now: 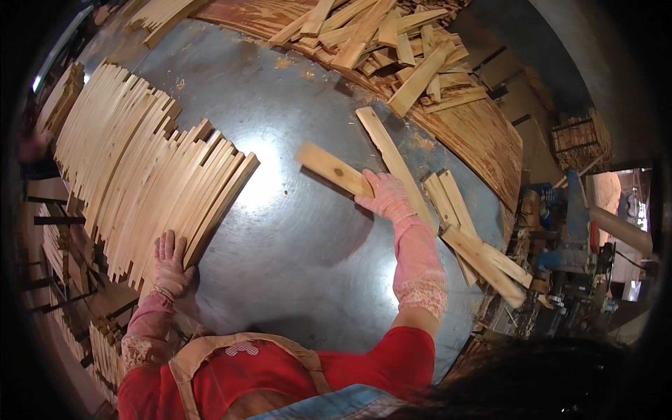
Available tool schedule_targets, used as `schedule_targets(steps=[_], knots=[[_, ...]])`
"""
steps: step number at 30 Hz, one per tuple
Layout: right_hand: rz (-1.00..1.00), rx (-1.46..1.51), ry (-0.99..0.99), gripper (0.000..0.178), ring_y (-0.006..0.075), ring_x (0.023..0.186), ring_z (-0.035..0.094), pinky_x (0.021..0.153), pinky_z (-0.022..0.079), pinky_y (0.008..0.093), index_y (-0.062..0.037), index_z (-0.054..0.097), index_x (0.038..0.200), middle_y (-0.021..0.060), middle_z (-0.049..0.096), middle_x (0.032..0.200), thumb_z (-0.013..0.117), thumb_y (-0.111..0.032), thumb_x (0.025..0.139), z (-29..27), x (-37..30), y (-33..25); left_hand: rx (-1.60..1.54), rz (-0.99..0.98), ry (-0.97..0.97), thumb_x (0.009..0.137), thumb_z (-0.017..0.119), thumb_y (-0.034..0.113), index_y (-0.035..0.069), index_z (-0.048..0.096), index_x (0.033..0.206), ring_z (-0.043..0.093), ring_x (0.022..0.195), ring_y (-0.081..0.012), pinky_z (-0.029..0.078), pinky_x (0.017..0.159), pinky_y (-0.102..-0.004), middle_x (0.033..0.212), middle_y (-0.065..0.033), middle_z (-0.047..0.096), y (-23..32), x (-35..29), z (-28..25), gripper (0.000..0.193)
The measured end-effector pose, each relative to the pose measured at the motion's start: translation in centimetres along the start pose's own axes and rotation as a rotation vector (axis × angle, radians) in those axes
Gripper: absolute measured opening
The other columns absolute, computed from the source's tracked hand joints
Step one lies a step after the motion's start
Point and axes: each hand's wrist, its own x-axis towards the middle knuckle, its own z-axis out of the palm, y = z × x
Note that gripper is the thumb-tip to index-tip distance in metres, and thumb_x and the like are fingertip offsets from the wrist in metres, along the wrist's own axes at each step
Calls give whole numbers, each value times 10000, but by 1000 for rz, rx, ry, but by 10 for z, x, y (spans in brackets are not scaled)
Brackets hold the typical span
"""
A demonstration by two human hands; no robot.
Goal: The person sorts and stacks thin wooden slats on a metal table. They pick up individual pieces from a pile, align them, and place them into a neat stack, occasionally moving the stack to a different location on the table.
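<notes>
In a pink glove, my right hand (386, 194) grips one end of a short wooden board (336, 171) with a dark knot, held over the metal table (294, 259). My left hand (170, 264), gloved too, lies with fingers stretched out against the near end of a wide row of wooden strips (147, 168). Those strips stand side by side on the table's left part, their ends uneven. Just right of my right hand rests a longer board (397, 164), with several loose pieces (483, 259) crossed over each other beyond it.
A heap of rough offcuts (392, 49) covers a plywood sheet (483, 136) at the far right. Machinery (560, 259) stands off the table's right edge. More strips (161, 17) lie at the far left, and stacked wood (105, 353) sits below the left edge.
</notes>
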Motion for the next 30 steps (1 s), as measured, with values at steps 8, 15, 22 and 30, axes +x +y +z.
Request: schedule_targets(steps=[8, 15, 22, 30], knots=[[500, 20, 480, 890, 402, 1475, 436, 1225, 388, 521, -131, 463, 1569, 185, 478, 1587, 829, -501, 847, 68, 5, 91, 29, 56, 82, 795, 852, 358, 112, 355, 1657, 106, 1652, -454, 70, 1350, -589, 1774, -258, 159, -7, 8, 2, 1026], [849, 28, 427, 865, 386, 1436, 525, 1172, 450, 525, -139, 444, 1573, 204, 576, 1516, 803, -483, 865, 65, -43, 113, 4, -7, 45, 790, 852, 378, 109, 364, 1653, 131, 1646, -456, 76, 1351, -582, 1764, -262, 189, 0, 2, 1, 1028], [844, -30, 378, 768, 432, 1167, 683, 1018, 545, 532, -107, 488, 1479, 253, 708, 1247, 776, -472, 868, 103, -87, 51, -8, 29, 98, 789, 852, 394, 142, 385, 1648, 159, 1647, -418, 88, 1358, -555, 1764, -224, 218, -1, 6, 2, 1009], [874, 566, 226, 882, 454, 1233, 646, 1043, 537, 536, -100, 471, 1567, 249, 657, 1293, 820, -414, 820, 156, -206, -167, -16, 22, 111, 822, 837, 413, 160, 401, 1646, 158, 1649, -411, 80, 1359, -553, 1763, -220, 226, -3, 0, 3, 966]])
